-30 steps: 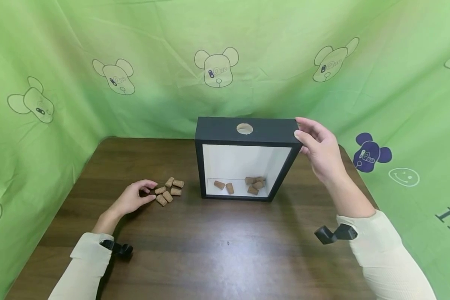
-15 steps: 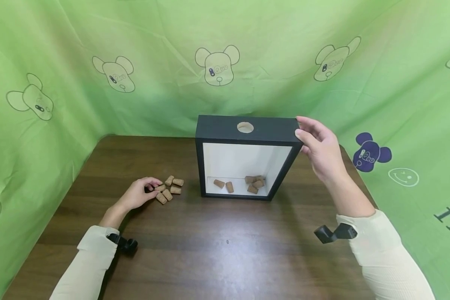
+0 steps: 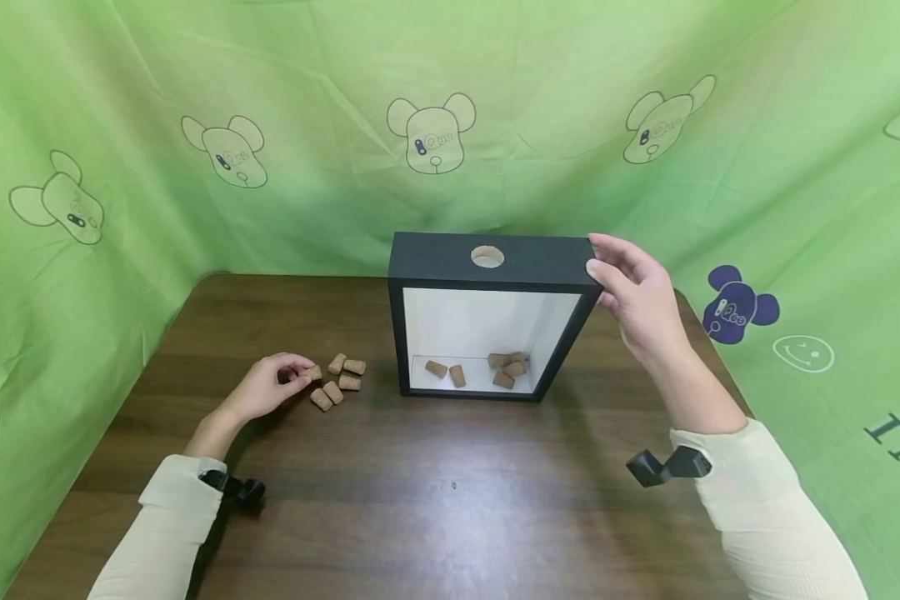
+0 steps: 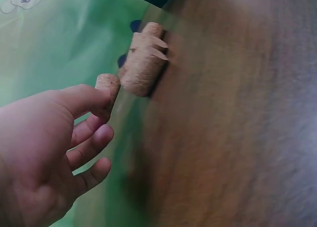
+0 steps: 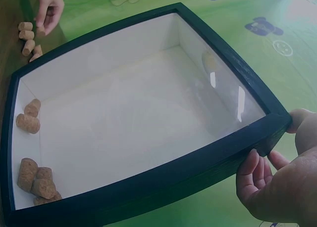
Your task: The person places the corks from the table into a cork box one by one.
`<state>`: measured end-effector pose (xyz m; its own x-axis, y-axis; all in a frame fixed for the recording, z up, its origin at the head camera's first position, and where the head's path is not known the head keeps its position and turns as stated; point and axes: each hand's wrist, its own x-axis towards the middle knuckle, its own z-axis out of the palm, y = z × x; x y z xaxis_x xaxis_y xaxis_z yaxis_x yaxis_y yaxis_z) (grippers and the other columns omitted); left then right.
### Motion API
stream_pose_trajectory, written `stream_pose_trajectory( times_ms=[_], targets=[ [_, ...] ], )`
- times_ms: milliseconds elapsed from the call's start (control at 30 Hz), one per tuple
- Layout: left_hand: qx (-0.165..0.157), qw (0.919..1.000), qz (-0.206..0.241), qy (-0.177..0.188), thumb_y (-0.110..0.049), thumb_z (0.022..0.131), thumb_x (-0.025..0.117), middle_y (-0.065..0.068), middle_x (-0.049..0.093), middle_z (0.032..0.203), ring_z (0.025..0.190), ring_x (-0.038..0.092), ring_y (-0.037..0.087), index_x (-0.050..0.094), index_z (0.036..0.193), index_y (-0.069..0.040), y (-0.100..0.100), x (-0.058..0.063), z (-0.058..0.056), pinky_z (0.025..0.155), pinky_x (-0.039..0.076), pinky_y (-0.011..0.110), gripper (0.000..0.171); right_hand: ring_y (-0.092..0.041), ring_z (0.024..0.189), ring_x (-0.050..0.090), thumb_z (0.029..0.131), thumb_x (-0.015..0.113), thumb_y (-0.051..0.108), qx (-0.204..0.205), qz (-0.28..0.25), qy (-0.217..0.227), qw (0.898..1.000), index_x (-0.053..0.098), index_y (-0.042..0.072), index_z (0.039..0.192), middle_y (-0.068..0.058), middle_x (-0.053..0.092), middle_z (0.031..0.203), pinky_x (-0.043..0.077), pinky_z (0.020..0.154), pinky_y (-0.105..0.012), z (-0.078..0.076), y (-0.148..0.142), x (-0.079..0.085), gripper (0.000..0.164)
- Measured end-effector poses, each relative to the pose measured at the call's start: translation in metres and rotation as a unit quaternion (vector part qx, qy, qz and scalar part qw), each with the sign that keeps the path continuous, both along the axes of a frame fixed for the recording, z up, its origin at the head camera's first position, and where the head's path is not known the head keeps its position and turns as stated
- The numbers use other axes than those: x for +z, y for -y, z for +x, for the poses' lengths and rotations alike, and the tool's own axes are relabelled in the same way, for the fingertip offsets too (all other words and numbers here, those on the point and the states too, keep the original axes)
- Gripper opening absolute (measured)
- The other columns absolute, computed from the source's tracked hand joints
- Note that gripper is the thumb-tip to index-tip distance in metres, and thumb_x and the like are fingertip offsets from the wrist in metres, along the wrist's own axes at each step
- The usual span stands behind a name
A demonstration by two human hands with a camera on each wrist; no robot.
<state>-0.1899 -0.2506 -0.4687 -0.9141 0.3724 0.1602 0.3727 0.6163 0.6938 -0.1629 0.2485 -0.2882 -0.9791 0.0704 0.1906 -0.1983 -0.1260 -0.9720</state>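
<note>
A cork (image 4: 108,81) is pinched between the thumb and fingers of my left hand (image 3: 266,387), at the left of the table. Just right of that hand several loose corks (image 3: 349,382) lie in a small group. A black shadow box (image 3: 435,257) stands upright, with a round hole (image 3: 487,257) in its top side. Through its clear front, several corks (image 3: 457,376) show on the white floor inside. My right hand (image 3: 645,304) grips the box's upper right corner, thumb at the front edge and fingers behind; part of the fingers is hidden.
The brown wooden table (image 3: 390,500) extends in front of the box. Green cloth (image 3: 330,200) with printed bear heads hangs behind and at both sides. Each sleeve cuff carries a black wrist camera, such as the left camera (image 3: 249,493).
My left hand has reached the corks, pinched one and drawn it slightly left, away from the group. The right hand and the shadow box have stayed in place.
</note>
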Motion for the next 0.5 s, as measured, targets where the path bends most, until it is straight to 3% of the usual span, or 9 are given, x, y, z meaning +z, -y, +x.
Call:
stream_pose_trajectory(
  times_ms=[233,500],
  targets=[
    [-0.005,0.9997,-0.008,-0.022,-0.001,0.094,0.071,0.009,0.068,0.095,0.086,0.06,0.017,0.072,0.111,0.004,0.003,0.026,0.001,0.074,0.05,0.03,0.017,-0.009,0.091,0.051,0.097,0.067,0.005,0.003,-0.004,-0.002,1.0,0.064,0.006,0.133,-0.004,0.053,0.113,0.048,0.064,-0.015,0.0,0.001,0.0,0.036],
    [-0.016,0.9987,-0.028,-0.04,-0.005,0.097,0.068,0.008,0.067,0.097,0.088,0.059,0.02,0.071,0.114,0.001,0.0,0.077,-0.002,0.074,0.049,0.03,0.018,-0.01,0.09,0.052,0.097,0.068,0.004,0.004,-0.01,0.0,1.0,0.062,0.004,0.134,-0.004,0.053,0.114,0.049,0.064,-0.015,0.0,0.0,0.0,0.038]
  ],
)
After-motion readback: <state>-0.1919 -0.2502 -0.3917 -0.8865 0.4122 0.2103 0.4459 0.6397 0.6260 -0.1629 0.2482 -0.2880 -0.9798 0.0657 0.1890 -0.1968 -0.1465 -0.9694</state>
